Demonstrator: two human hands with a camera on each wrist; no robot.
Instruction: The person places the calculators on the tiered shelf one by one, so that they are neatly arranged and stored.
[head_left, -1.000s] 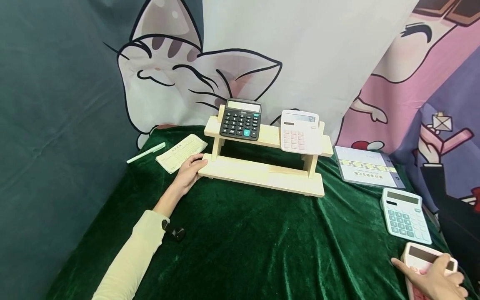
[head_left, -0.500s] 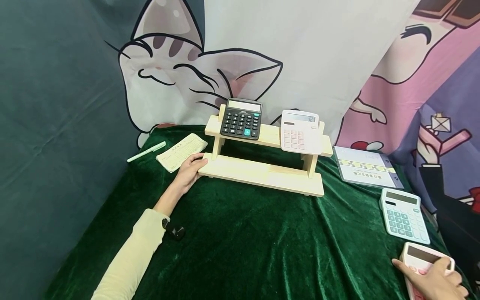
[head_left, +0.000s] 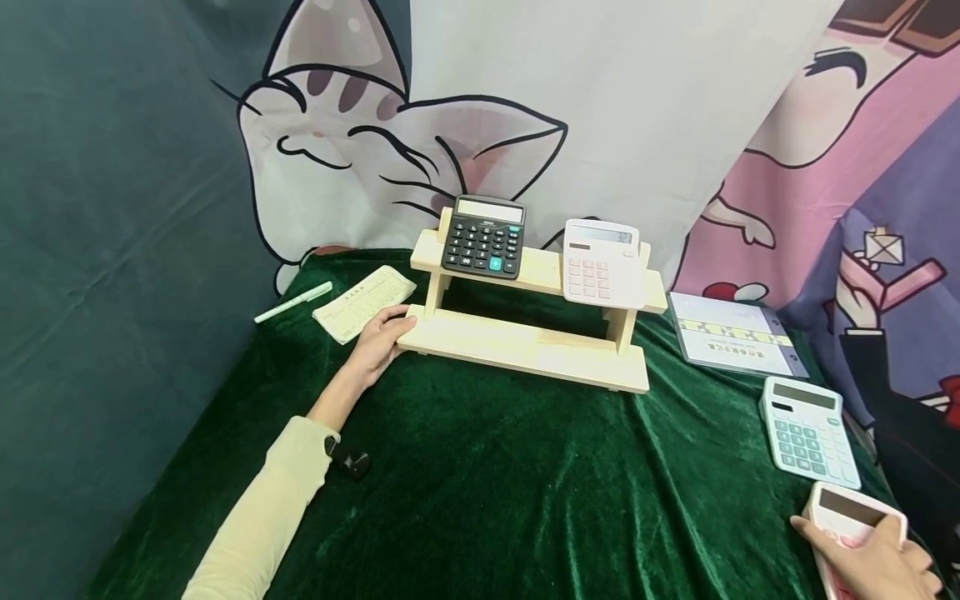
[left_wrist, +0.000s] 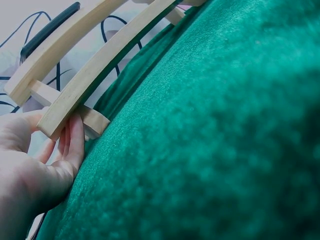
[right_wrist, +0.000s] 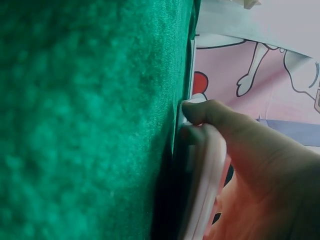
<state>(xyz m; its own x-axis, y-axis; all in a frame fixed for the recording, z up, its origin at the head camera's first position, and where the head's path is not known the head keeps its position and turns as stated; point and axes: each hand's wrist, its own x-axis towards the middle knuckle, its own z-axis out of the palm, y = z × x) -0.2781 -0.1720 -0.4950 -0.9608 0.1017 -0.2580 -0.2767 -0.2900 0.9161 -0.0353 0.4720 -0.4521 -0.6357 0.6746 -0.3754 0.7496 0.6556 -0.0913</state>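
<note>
My left hand grips the left end of the two-tier wooden stand's lower shelf. In the left wrist view its fingertips reach under the shelf end. A black calculator and a pale pink calculator lean on the upper tier. At the lower right, my right hand holds a white-and-pink calculator, covering much of its keys. In the right wrist view that calculator's edge shows dark shadow between it and the cloth. Just beyond it lies a light blue calculator.
Dark green velvet cloth covers the table. Left of the stand lie a pale green pen and a paper slip pad. A notebook in a clear cover lies to the right. Cartoon-printed curtains hang behind.
My right hand has shifted slightly, its thumb moving a little to the right on the white-and-pink calculator. My left hand keeps its hold on the stand, which stays in place.
</note>
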